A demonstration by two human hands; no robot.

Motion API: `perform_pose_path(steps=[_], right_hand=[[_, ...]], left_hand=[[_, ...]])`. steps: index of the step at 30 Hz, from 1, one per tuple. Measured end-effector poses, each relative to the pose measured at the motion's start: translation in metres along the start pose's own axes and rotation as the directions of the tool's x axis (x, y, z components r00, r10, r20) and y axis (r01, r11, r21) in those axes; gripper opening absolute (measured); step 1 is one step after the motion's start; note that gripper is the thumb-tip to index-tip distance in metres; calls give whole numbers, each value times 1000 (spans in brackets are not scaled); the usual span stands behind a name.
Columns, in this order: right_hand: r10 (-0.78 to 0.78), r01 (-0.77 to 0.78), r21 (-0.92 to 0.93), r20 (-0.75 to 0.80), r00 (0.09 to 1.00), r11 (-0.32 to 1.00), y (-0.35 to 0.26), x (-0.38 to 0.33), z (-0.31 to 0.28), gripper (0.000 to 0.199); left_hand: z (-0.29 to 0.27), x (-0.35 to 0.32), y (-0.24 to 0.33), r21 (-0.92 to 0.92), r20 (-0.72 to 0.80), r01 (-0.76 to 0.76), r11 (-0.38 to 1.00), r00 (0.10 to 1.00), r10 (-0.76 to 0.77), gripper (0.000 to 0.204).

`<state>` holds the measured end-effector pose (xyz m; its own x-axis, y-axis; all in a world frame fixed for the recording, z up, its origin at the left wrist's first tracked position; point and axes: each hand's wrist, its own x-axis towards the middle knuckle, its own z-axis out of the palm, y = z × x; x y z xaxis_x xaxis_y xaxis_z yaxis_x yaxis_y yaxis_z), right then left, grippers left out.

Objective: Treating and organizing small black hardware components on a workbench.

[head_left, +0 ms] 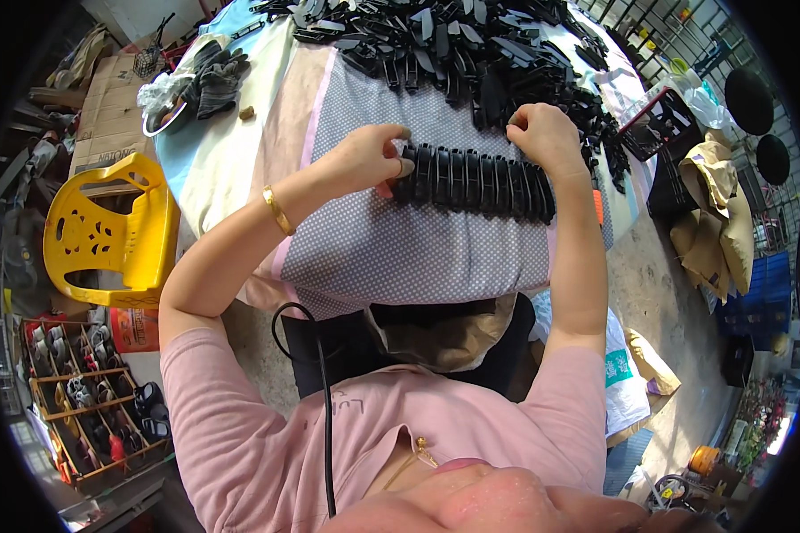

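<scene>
A row of narrow, curved black plastic pieces (pixel 480 182) lies side by side on the dotted grey cloth (pixel 373 253). At the row's left end is my left hand (pixel 369 160), its fingers bent against the end pieces; what lies between the fingertips is hard to see. My right hand (pixel 547 138) is above the row's right part, fingers curled with thumb and forefinger close together. Whether a small piece is in that pinch I cannot tell. Beyond both hands spreads a large heap of loose black plastic pieces (pixel 444 44).
Dark gloves (pixel 218 80) lie at the table's far left. A yellow plastic chair (pixel 142 231) stands left of the table, above a shoe rack (pixel 89 400). On the right are a phone on a stand (pixel 658 124) and brown sacks (pixel 711 222). A black cable (pixel 327 417) hangs before me.
</scene>
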<state>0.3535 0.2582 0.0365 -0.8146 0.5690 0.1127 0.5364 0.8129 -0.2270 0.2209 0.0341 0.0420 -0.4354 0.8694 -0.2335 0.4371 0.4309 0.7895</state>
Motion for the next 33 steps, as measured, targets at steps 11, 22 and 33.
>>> perform_pose_path(steps=[11, 22, 33], right_hand=[[-98, 105, 28, -189, 977, 994, 4, -4, 6, 22], [-2, 206, 554, -347, 938, 807, 13, 8, 8, 16], [110, 270, 763, -406, 907, 587, 3, 4, 0, 13]], left_hand=[[-5, 11, 14, 125, 15, -5, 992, 1000, 3, 41], [21, 111, 29, 813, 247, -564, 146, 561, 790, 23], [14, 113, 18, 30, -203, -510, 860, 839, 504, 17]])
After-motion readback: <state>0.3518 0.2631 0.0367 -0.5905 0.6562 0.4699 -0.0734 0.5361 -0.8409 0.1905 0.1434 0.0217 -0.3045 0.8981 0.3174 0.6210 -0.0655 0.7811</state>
